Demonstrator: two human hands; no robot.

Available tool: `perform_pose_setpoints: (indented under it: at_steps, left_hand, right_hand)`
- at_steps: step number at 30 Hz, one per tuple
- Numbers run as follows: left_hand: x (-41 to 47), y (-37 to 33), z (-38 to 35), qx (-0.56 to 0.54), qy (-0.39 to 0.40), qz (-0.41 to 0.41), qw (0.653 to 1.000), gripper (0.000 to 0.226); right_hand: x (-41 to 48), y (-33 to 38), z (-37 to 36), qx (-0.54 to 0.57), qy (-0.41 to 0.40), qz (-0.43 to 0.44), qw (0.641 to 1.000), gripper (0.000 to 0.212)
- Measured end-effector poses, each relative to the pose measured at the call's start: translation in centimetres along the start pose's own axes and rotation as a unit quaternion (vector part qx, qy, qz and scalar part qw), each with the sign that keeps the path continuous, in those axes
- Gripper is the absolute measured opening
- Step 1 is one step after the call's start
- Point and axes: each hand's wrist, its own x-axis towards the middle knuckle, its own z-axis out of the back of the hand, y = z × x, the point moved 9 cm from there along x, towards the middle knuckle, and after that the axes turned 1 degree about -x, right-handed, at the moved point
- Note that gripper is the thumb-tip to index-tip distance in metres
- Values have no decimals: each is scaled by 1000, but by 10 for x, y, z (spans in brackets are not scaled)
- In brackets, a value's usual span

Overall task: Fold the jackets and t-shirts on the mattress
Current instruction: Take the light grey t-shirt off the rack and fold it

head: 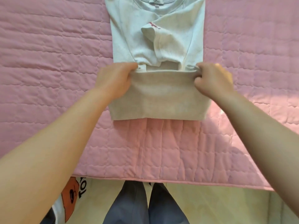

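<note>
Gripping the hem of a white t-shirt at its two corners, both hands hold the lower part of the garment raised and doubled toward the collar. The left hand, at 9 o'clock of the lifted panel, has its fingers curled over the hem edge, pinching the cloth beneath them. The right hand, at 3 o'clock, is bunched into a tight pinch on the opposite corner, knuckles raised. The hem runs straight and taut between them.

Beyond the hands, toward 12 o'clock, the upper body of the shirt lies flat on the mattress, its sides turned inward. A short sleeve with small red lettering lies across the middle. The neck label sits at the top edge of view. The pink quilted mattress spreads out on every side of the shirt.

At 6 o'clock, past the mattress edge, the person's legs in blue-grey trousers stand on a pale floor. At 7 o'clock lies a cloth printed with a cartoon figure and black letters.

The shirt looks light, soft and limp, so it would sag and crease wherever it is unsupported. Holding the two hem corners well apart seems the right grip, since it keeps the edge tight. The fold probably calls for laying the hem evenly near the collar without disturbing the tucked sleeve.
</note>
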Motion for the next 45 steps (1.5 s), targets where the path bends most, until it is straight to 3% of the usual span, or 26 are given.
perform_pose_setpoints:
  at_steps: [3,7,9,13,16,19,22,26,30,39,42,45]
  left_hand:
    - [40,12,-2,11,-64,-13,998,44]
    - [44,44,-34,47,-94,97,990,59]
    - [26,37,-60,40,-71,63,995,59]
    - [-19,5,-115,45,29,-97,994,63]
    - [-38,14,-154,58,168,-81,981,94]
    - [-38,18,-156,92,173,-102,975,117]
    - [-41,19,-151,101,143,-121,977,111]
    - [-57,17,-144,115,68,-133,982,89]
    - [-55,12,-144,141,94,-83,982,83]
    - [-57,31,-111,3,71,-50,996,74]
    - [-67,34,-104,-30,109,-19,993,73]
    - [-89,30,-104,1,190,-20,981,67]
  right_hand:
    - [36,-4,-4,34,-55,-12,998,40]
    - [37,-4,-37,32,-96,8,995,62]
    - [21,1,-63,63,-66,41,995,59]
    - [-20,23,-125,10,66,154,986,64]
    - [-30,20,-159,-22,178,137,974,82]
    - [-31,23,-163,-29,192,140,971,99]
    - [-36,21,-161,-52,191,187,962,110]
    - [-52,9,-153,-79,126,239,960,92]
    - [-49,1,-146,-93,106,187,972,104]
    - [-46,-14,-118,-17,114,108,988,76]
    - [-59,-13,-107,9,118,81,990,66]
    - [-86,-15,-108,-9,180,62,982,60]
